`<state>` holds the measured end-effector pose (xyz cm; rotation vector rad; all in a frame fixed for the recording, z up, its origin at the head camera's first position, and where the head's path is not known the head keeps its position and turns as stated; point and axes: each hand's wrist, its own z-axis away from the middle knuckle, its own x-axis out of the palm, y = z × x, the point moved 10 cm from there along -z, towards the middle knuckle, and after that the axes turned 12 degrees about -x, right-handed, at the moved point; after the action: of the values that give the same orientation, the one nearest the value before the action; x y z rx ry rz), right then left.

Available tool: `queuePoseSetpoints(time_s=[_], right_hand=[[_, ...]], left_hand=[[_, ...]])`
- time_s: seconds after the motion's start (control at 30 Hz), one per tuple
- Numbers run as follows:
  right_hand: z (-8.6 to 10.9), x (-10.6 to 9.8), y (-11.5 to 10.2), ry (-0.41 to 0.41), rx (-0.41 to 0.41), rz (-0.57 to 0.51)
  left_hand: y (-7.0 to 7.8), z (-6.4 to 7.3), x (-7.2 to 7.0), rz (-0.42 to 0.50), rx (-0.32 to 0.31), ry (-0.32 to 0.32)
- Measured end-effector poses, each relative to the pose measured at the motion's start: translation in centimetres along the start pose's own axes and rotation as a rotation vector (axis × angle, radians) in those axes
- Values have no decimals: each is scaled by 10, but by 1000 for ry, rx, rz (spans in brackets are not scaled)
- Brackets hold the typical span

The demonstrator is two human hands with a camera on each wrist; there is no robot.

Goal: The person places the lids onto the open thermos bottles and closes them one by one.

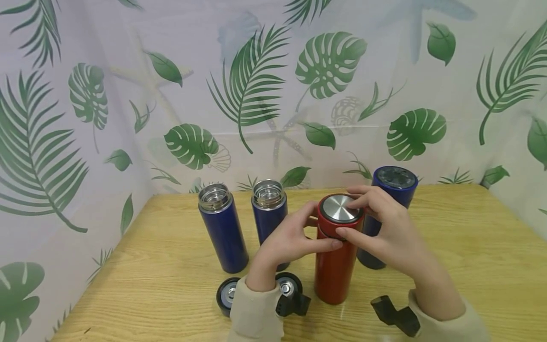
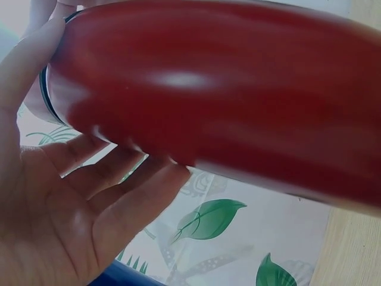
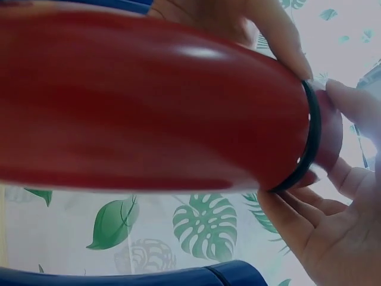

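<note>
A red vacuum flask [image 1: 335, 273] stands upright on the wooden table between both hands. Its red lid [image 1: 340, 209] has a brushed silver disc on top and sits on the mouth, with a dark ring at the seam. My left hand [image 1: 290, 240] grips the upper body, thumb across the near side just below the seam and fingers around the far side. With thumb and fingers, my right hand [image 1: 386, 228] holds the lid from the right. In the right wrist view the dark seam ring [image 3: 309, 134] shows between the two hands.
Two lidless blue flasks, one [image 1: 224, 240] farther left and one [image 1: 258, 221] behind my left hand, stand on the table [image 1: 162, 280]. Two upturned lids [image 1: 224, 297] [image 1: 295, 280] lie in front. A lidded blue flask [image 1: 396, 184] stands behind my right hand. A leaf-patterned curtain [image 1: 265, 142] hangs behind.
</note>
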<state>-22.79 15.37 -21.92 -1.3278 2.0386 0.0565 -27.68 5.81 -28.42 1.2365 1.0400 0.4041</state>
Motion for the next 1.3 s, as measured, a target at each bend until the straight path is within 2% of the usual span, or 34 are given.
queuePoseSetpoints(time_s=[0.07,0.17,0.57,0.7,0.97,1.1,1.3], right_hand=[[1,0,2,-3,14,-26],[1,0,4,-14,29,-34],[0,2,4,-36,22,47],[1,5,7,-65,30,-13],[4,9,10,-90,39,-156],[5,9,10,-90,45,-173],[4,6,13,-65,80,-115]], left_hand=[[-7,-4,0,0,11,5],[-7,-4,0,-1,15,9],[-8,-4,0,-3,-17,12],[-8,-4,0,11,-16,11],[-5,-4,1,52,29,4],[-5,-4,3,72,45,-1],[-6,-5,2,61,15,9]])
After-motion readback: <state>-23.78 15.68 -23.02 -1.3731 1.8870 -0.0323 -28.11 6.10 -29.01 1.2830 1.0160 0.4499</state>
